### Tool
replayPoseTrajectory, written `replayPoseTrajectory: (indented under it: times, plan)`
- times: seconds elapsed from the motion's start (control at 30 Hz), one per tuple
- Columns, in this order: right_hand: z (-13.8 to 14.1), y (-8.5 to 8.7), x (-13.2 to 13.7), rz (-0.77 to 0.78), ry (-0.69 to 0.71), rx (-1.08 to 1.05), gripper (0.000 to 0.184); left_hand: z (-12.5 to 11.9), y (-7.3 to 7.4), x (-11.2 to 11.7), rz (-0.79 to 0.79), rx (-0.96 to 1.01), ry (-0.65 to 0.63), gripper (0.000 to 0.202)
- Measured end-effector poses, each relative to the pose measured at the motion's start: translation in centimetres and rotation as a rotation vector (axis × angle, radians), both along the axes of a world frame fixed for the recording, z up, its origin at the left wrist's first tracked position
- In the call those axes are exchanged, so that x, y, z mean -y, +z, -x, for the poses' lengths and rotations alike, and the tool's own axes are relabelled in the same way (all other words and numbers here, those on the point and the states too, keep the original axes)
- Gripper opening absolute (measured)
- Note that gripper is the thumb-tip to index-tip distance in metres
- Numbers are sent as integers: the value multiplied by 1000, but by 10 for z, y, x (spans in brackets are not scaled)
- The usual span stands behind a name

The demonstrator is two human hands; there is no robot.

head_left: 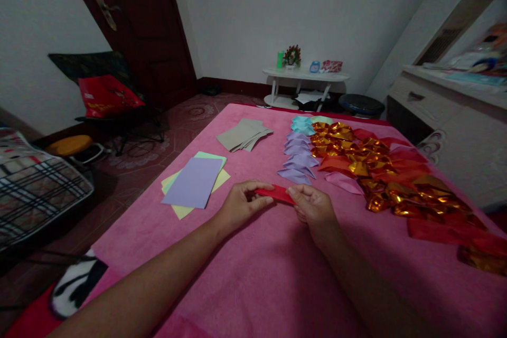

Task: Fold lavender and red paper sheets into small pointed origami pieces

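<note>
A folded red paper (275, 194) is held low over the pink cloth (245, 274) between both my hands. My left hand (240, 205) pinches its left end with thumb and fingers closed. My right hand (315, 207) grips its right end, fingers curled. Just beyond lie folded lilac paper shapes (298, 161) in a column, with pale blue ones (303, 125) at the far end. To the right spreads a pile of folded gold and red foil pieces (380, 174).
A stack of lilac, green and yellow sheets (195, 182) lies at the left, grey sheets (243, 134) farther back. A white side table (304, 76), a dark door (134, 21), a chair with a red cushion (106, 96) and a cabinet (447, 116) surround the cloth.
</note>
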State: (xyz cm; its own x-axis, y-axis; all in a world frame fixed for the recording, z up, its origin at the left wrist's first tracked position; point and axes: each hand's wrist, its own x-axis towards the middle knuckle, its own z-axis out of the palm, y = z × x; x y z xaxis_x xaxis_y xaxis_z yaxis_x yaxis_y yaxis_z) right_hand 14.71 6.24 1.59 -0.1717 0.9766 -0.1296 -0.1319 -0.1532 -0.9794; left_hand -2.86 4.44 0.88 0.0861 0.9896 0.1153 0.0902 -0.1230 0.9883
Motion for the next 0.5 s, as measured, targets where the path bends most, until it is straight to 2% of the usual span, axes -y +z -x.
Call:
replayPoseTrajectory:
  times: [0.17,0.37,0.5]
  plan:
    - [1,-2,-1,-33,4,41,38,1,0,-2,-45,-82,25,29]
    - [5,-11,5,-250,20,238,28,1,-3,-2,9,-40,60,27]
    - [9,-17,8,-329,-1,391,26,-2,-2,1,-52,-124,60,26]
